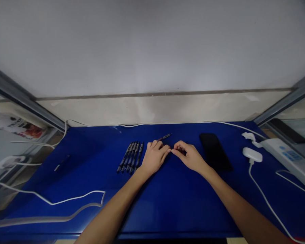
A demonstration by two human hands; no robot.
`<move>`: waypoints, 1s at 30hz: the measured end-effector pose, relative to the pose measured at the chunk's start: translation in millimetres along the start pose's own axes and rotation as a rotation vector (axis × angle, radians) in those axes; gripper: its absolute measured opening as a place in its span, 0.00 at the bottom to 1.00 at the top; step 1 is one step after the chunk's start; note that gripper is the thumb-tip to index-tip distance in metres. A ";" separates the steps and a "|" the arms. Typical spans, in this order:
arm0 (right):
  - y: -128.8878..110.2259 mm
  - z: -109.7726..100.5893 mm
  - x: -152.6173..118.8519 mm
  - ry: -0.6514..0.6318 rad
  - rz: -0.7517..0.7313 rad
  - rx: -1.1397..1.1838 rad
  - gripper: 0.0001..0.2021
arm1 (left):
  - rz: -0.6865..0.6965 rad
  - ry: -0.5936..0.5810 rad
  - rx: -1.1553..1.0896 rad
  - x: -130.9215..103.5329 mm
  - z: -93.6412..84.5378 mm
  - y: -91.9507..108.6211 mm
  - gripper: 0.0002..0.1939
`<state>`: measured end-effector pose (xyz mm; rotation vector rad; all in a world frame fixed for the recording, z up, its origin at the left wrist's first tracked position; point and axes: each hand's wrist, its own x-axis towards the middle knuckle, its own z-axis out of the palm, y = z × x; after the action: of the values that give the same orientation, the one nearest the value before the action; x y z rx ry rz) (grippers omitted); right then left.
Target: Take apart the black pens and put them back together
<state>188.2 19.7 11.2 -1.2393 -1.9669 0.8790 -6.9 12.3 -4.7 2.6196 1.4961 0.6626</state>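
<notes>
My left hand (pixel 156 156) rests on the blue tabletop with its fingers curled closed. From beyond its knuckles sticks out part of a pen (pixel 165 137) with a dark, grey-marked body; the rest of it is covered by the fingers. My right hand (pixel 189 155) is closed in a pinch. The thumb and index fingertips of both hands meet or nearly meet, and anything between them is too small to make out. Just left of my left hand, several dark pens (pixel 129 158) lie side by side in a slanted row, some partly behind the wrist.
A black phone (pixel 215 151) lies right of my right hand. Farther right are a white charger (pixel 252 155) with its cable and a white power strip (pixel 286 159). A thin dark object with a pale end (pixel 62 163) and white cables (pixel 73 198) are on the left.
</notes>
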 end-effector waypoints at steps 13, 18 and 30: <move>-1.4 -0.6 0.4 0.014 -0.023 0.046 0.08 | -0.074 0.008 -0.001 1.2 0.6 1.3 0.17; 3.2 -0.4 0.4 0.058 -0.025 -0.080 0.15 | -0.022 0.006 -0.021 0.4 0.5 1.0 0.18; -1.9 -0.6 -0.9 0.008 -0.008 -0.054 0.12 | -0.049 0.009 -0.006 1.3 -0.5 1.4 0.17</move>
<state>188.0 18.3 13.0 -1.2627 -1.9997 0.8216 -5.3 12.6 -3.5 2.5698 1.5537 0.6747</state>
